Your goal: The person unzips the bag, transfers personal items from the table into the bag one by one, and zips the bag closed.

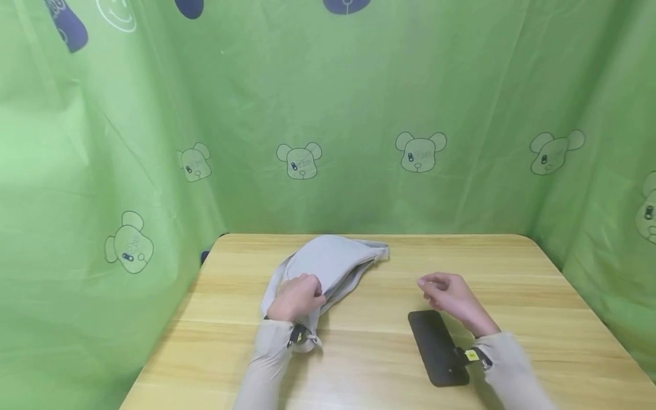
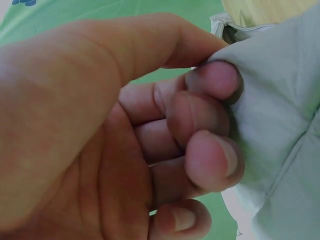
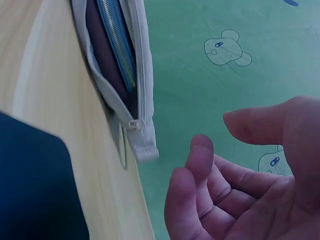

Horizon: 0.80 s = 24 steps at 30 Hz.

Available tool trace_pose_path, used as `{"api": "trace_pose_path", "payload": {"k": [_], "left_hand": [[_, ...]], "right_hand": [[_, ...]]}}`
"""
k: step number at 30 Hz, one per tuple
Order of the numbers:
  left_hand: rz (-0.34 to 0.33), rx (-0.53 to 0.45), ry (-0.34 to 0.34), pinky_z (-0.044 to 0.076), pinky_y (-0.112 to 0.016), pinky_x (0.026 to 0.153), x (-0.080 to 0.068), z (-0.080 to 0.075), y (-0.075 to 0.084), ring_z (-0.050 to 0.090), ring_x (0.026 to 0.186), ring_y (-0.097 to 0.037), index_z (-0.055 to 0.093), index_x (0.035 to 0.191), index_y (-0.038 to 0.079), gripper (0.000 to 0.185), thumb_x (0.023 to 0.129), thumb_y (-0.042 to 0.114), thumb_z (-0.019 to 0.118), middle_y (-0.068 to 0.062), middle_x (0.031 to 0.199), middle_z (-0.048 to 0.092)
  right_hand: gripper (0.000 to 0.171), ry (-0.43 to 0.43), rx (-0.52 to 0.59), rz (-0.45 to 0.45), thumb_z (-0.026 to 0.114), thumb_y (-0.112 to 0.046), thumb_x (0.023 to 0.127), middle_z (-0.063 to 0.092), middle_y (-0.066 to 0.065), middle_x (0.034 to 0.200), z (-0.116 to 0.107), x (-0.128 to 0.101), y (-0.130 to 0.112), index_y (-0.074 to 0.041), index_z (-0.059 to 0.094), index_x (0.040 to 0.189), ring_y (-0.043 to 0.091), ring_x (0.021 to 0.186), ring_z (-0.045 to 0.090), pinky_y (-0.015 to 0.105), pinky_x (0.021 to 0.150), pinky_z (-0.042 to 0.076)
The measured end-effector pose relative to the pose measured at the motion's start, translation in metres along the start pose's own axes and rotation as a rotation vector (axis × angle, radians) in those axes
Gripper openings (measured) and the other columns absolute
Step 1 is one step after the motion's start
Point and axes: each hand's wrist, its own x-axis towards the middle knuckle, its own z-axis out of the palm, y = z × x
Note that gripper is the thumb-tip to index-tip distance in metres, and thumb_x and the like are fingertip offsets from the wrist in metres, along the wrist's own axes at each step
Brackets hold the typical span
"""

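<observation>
My left hand (image 1: 296,298) pinches the light-grey fabric waist bag (image 1: 320,259) near centre; my right hand (image 1: 452,297), loosely curled, empty, is nearer the flat black rectangular phone (image 1: 434,346), lower right, its long axis slanting upper-left to lower-right.

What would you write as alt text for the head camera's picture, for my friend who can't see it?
A person's left hand holds an open pale grey bag lying on a wooden table. The empty right hand hovers near what looks like a dark phone, and a green curtain printed with bear faces hangs behind and on both sides.
</observation>
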Motion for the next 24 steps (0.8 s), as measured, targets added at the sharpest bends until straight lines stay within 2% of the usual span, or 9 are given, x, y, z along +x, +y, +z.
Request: {"api": "trace_pose_path", "payload": {"k": [6,9,16,24], "left_hand": [[-0.004,-0.006,-0.002,0.029,-0.027,0.047,-0.001,-0.001,0.001,0.037,0.049,-0.008,0.038,0.051,0.023,0.047,0.087,0.019,0.069,0.01,0.051,0.034],[-0.001,-0.011,0.0,0.03,-0.027,0.047,-0.001,-0.001,0.001,0.037,0.049,-0.008,0.038,0.051,0.023,0.047,0.087,0.02,0.069,0.01,0.051,0.035],[0.002,-0.017,0.005,0.03,-0.027,0.047,-0.001,-0.001,0.001,0.038,0.05,-0.008,0.038,0.051,0.023,0.048,0.087,0.019,0.07,0.01,0.052,0.035],[-0.003,-0.011,0.001,0.032,-0.027,0.048,-0.002,-0.002,0.002,0.041,0.051,-0.009,0.04,0.052,0.023,0.046,0.087,0.02,0.07,0.009,0.053,0.039]], "right_hand": [[0.06,0.004,-0.03,0.009,0.059,-0.038,0.105,0.07,0.025,0.111,-0.005,-0.008,0.01,0.011,0.053,0.14,0.023,0.088,0.068,0.037,0.079,0.062],[0.056,0.006,-0.06,0.01,0.058,-0.036,0.105,0.07,0.025,0.112,-0.007,-0.013,0.017,0.01,0.056,0.137,0.025,0.092,0.068,0.038,0.079,0.063],[0.051,0.0,-0.152,0.032,0.059,-0.034,0.104,0.069,0.018,0.1,-0.01,-0.02,0.036,0.008,0.059,0.133,0.023,0.079,0.065,0.032,0.064,0.056],[0.061,-0.031,-0.225,0.063,0.06,-0.039,0.104,0.072,0.02,0.107,-0.011,-0.027,0.057,0.013,0.053,0.136,0.02,0.079,0.068,0.034,0.066,0.058]]}}
